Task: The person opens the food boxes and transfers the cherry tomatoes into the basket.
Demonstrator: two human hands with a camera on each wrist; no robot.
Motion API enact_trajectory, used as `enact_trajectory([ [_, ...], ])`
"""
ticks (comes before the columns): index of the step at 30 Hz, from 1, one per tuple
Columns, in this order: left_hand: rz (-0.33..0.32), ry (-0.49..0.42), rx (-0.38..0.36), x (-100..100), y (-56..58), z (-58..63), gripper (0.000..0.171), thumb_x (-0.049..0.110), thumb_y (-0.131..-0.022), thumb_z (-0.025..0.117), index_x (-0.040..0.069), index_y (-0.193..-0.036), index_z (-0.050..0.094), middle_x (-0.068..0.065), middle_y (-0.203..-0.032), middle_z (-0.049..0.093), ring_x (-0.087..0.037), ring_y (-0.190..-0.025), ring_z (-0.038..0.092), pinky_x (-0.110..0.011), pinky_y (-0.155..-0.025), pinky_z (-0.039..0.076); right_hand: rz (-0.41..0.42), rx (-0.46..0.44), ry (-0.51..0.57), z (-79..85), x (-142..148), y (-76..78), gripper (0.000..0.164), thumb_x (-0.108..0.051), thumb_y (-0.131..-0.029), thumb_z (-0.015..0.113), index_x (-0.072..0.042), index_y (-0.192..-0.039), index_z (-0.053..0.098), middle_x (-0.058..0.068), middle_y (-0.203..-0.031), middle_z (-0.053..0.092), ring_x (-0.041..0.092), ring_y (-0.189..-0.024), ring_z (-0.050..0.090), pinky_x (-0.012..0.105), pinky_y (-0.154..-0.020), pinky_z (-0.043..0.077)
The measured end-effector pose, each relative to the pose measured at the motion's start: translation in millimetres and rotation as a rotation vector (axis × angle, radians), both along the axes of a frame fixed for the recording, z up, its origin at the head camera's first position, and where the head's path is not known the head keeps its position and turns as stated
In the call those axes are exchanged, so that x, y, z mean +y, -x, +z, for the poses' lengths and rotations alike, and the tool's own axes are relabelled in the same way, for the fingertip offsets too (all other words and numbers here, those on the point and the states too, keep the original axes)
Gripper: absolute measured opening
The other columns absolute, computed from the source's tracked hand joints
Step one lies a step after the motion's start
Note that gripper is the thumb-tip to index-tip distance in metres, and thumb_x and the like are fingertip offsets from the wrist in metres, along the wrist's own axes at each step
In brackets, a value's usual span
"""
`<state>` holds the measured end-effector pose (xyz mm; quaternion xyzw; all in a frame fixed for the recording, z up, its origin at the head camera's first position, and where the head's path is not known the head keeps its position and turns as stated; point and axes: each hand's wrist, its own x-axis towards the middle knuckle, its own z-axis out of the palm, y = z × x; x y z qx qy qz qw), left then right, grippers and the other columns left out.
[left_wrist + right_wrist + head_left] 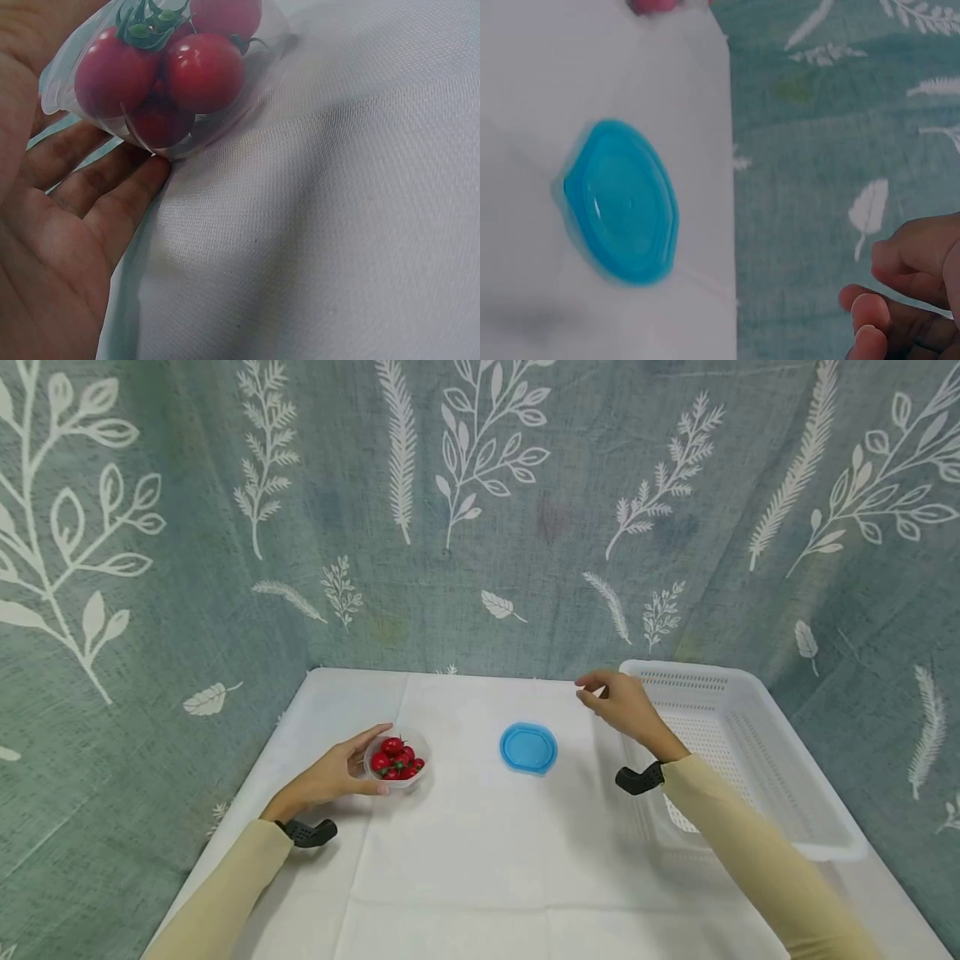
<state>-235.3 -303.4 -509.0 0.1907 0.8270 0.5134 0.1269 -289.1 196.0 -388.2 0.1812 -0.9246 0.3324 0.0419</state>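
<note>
Evidently gripping the clear tub (421, 745) of tomatoes (401, 760), left of frame centre, with the left hand (333, 772) spread around it, probably for steadiness, while holding an empty, loosely curled right hand (626, 703) to the upper right of the blue lid (528, 747) on the bench (450, 860).

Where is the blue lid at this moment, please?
In the head view, the blue lid lies on the white tablecloth, below and right of the picture's centre, between the tomato container on its left and the white basket on its right.

Tomatoes (393, 762) in tub (423, 747) at left, basket (757, 760) at right, lid (528, 748) (on table (457, 852)) between
</note>
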Motion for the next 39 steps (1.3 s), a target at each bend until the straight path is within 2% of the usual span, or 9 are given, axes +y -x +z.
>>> enact_trajectory([
  [9, 0.005, 0.006, -0.003, -0.3, 0.5, -0.8, 0.106, 0.031, -0.081, 0.091, 0.029, -0.165, 0.026, 0.002, -0.169, 0.022, -0.030, -0.156, 0.015, -0.053, -0.118, 0.031, 0.102, -0.013, 0.015, -12.8, -52.0, 0.4, 0.023, -0.020, -0.101, 0.068, -0.011, -0.121, 0.074, 0.008, -0.108, 0.073, 0.015, -0.069, 0.062, 0.033, -0.057, 0.052],
  [19, 0.003, -0.009, -0.007, -1.1, 0.0, -1.1, 0.106, 0.030, -0.081, 0.091, 0.029, -0.165, 0.026, 0.000, -0.169, 0.021, -0.032, -0.156, 0.014, -0.053, -0.118, 0.030, 0.208, -0.043, 0.011, -24.4, -105.0, -5.9, 0.022, -0.022, -0.100, 0.069, -0.014, -0.121, 0.074, 0.002, -0.106, 0.073, 0.013, -0.068, 0.060, 0.030, -0.060, 0.052],
  [22, -0.009, -0.011, 0.002, -1.5, 0.9, -1.5, 0.105, 0.028, -0.083, 0.090, 0.025, -0.165, 0.025, -0.003, -0.170, 0.021, -0.035, -0.156, 0.014, -0.054, -0.117, 0.030, 0.236, -0.052, 0.025, -26.6, -119.4, -9.5, 0.022, -0.022, -0.100, 0.070, -0.015, -0.120, 0.074, 0.001, -0.105, 0.073, 0.013, -0.067, 0.061, 0.030, -0.059, 0.052],
  [28, -0.018, -0.020, -0.003, -1.5, 1.4, -2.4, 0.105, 0.027, -0.082, 0.090, 0.025, -0.165, 0.025, -0.007, -0.169, 0.023, -0.034, -0.155, 0.020, -0.055, -0.116, 0.032, 0.292, -0.073, 0.039, -30.3, -147.6, -17.8, 0.021, -0.023, -0.101, 0.068, -0.015, -0.120, 0.074, 0.001, -0.109, 0.073, 0.012, -0.065, 0.060, 0.028, -0.058, 0.052],
  [39, 0.018, -0.013, -0.026, 1.4, 1.1, -1.8, 0.108, 0.029, -0.080, 0.092, 0.025, -0.165, 0.026, -0.005, -0.168, 0.027, -0.032, -0.154, 0.024, -0.059, -0.116, 0.034, 0.397, -0.086, 0.048, -38.3, -198.6, -24.9, 0.022, -0.023, -0.101, 0.068, -0.016, -0.121, 0.073, -0.001, -0.109, 0.074, 0.011, -0.067, 0.060, 0.024, -0.059, 0.051],
])
